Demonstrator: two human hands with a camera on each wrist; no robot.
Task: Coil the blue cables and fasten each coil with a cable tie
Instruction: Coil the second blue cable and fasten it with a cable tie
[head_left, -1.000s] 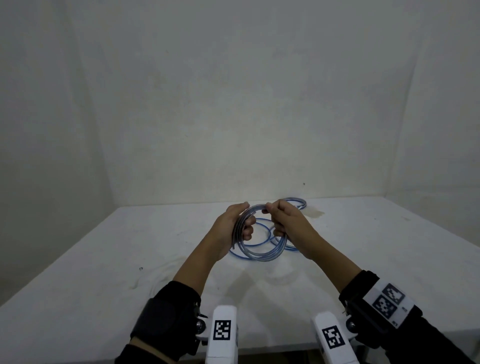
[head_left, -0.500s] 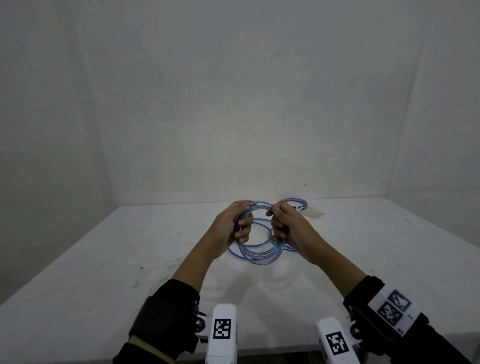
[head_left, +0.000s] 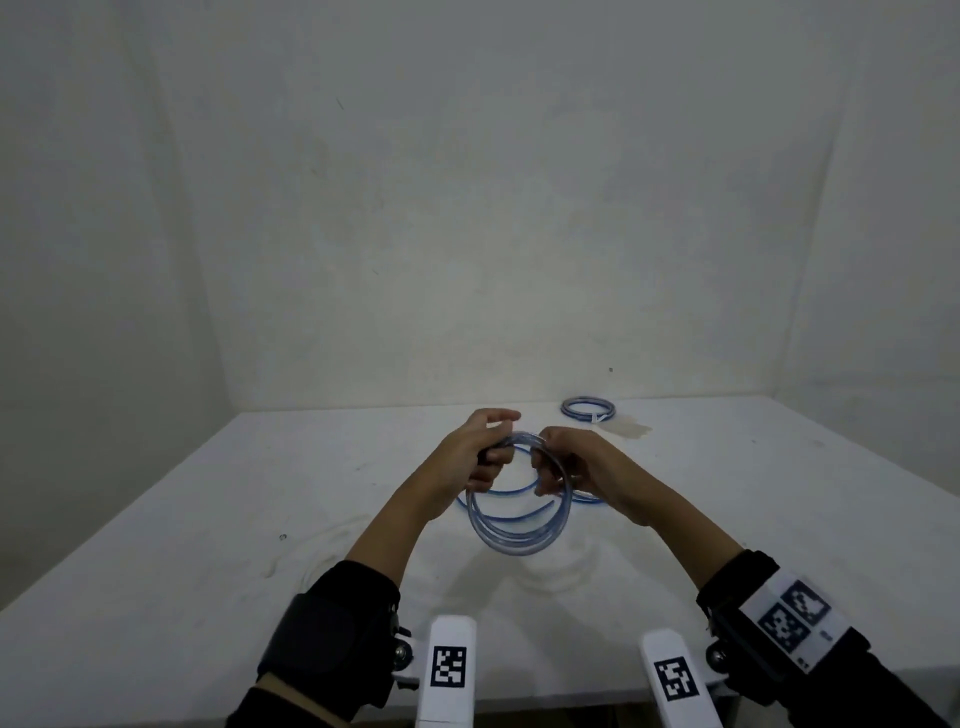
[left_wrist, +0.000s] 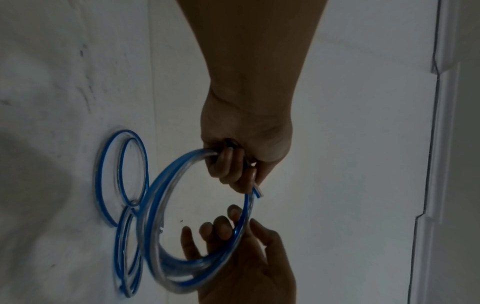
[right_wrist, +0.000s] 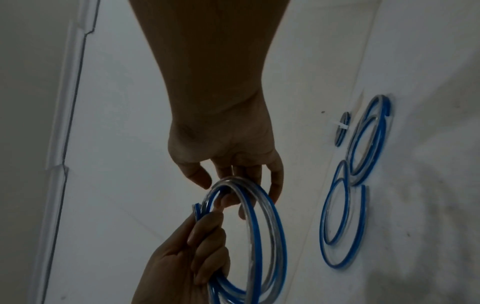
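Observation:
A coil of clear-blue cable (head_left: 519, 530) hangs in the air above the white table (head_left: 208, 545), held at its top by both hands. My left hand (head_left: 483, 452) grips the bundled loops in a fist (left_wrist: 233, 162); the cable's cut end (left_wrist: 257, 191) sticks out by its fingertips. My right hand (head_left: 571, 467) holds the coil's other side, thumb on one face and fingers on the other (right_wrist: 233, 176). Loose blue cable loops (right_wrist: 342, 226) lie flat on the table behind the coil. No cable tie shows in either hand.
A finished small coil (head_left: 588, 409) with a white tie (right_wrist: 341, 125) lies near the back wall, beside a pale stain (head_left: 628, 428). Walls close the table at back, left and right. Marker blocks (head_left: 449, 670) stand at the near edge.
Both hands have drawn slightly toward me with the coil, which now hangs lower with its loops spread wider. The tied coil at the back is now uncovered.

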